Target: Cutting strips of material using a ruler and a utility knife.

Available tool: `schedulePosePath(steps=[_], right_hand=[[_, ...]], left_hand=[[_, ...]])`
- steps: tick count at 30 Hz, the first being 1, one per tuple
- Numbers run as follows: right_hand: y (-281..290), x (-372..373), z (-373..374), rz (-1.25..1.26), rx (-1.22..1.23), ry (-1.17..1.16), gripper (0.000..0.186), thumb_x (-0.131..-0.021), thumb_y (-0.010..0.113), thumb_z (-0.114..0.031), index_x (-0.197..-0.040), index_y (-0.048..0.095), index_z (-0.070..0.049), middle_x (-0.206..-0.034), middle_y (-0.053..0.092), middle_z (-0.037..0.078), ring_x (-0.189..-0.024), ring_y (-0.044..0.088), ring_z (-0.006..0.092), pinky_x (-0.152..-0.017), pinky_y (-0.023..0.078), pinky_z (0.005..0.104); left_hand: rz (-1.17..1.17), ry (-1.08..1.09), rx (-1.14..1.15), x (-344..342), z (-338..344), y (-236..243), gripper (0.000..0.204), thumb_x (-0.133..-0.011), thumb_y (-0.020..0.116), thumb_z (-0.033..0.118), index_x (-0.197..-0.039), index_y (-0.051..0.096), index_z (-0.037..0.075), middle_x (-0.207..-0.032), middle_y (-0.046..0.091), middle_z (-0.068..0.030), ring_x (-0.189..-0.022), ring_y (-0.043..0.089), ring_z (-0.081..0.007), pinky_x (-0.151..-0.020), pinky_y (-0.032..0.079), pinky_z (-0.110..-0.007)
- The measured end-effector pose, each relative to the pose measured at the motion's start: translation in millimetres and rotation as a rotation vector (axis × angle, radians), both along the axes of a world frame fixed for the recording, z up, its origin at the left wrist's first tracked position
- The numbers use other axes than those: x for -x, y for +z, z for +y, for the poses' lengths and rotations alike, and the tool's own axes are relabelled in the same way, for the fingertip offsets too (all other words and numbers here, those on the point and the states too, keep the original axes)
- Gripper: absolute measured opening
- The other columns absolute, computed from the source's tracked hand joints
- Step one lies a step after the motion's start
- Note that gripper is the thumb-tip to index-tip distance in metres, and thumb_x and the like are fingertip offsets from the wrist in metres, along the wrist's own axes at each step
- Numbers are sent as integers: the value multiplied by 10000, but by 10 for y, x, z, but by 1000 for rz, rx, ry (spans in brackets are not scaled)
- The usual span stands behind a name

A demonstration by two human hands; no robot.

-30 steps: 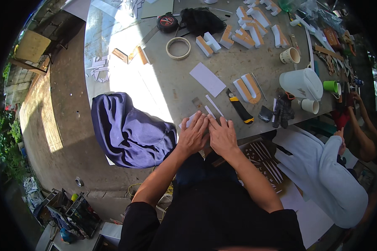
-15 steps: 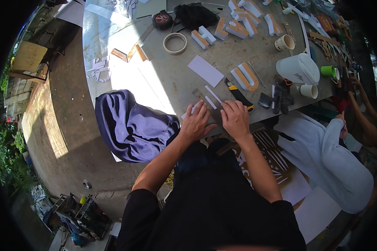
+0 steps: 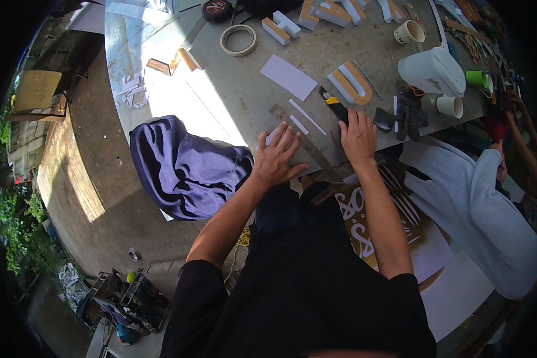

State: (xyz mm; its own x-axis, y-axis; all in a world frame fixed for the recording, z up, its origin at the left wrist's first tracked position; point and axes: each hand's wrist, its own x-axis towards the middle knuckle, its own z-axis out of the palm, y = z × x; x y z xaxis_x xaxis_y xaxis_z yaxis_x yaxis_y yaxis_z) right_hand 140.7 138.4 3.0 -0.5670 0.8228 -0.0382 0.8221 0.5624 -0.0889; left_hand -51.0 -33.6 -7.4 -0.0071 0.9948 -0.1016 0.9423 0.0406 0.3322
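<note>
My left hand (image 3: pixel 275 156) lies flat with its fingers spread, pressing a white piece (image 3: pixel 269 138) and the edge of a metal try square (image 3: pixel 317 154) against the table. The square's blade slants toward me, and its handle (image 3: pixel 325 194) hangs past the table edge. My right hand (image 3: pixel 359 137) is closed over the handle of a yellow and black utility knife (image 3: pixel 334 106), hiding most of the grip. Two narrow white strips (image 3: pixel 307 116) rest beside the blade, between my hands. Beyond them is a white rectangular sheet (image 3: pixel 288 77).
A U-shaped block letter (image 3: pixel 350 82) sits past the knife. On the right are a dark glove (image 3: pixel 409 113), a white pitcher (image 3: pixel 431 70) and a cup (image 3: pixel 449 107). A tape roll (image 3: pixel 238 40) lies farther off; a purple cloth (image 3: pixel 188 167) drapes the left edge. Another person's arms show far right.
My right hand has left the strips, moving right onto the knife's handle. My left hand stays on the white piece. More of the square's blade shows, and the whole view has shifted.
</note>
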Motion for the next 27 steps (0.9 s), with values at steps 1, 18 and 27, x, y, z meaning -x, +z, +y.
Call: schedulePosePath(steps=[1,18,27], right_hand=[[-17,-11,25,-10,20,4,465,-927,713,-263,-1320,581,-52,-1133,603,117,-1094,601,325,-906,480,456],[495,342,-516,181,533,125,517,-1036,573,-204,-1535,445,-229,-988,622,228,-824,681,472,-700,553,545],[507,396,-517,81,529,185,534,-1040,559,-230,-1560,441,-250,-997,636,200,-778,705,432,-682,576,527]], left_hand=[[-13,9,-40,-3,-1,-34,856,-846,637,737,-1438,581,122,-1474,538,-133,-1503,368,-273,-1153,255,-567],[-121,113,-149,-41,-21,-158,811,-834,641,753,-1351,648,129,-1429,591,-115,-1485,403,-265,-1206,195,-609],[-115,120,-126,-45,-18,-155,810,-826,652,752,-1371,634,152,-1445,580,-104,-1482,408,-261,-1211,189,-619]])
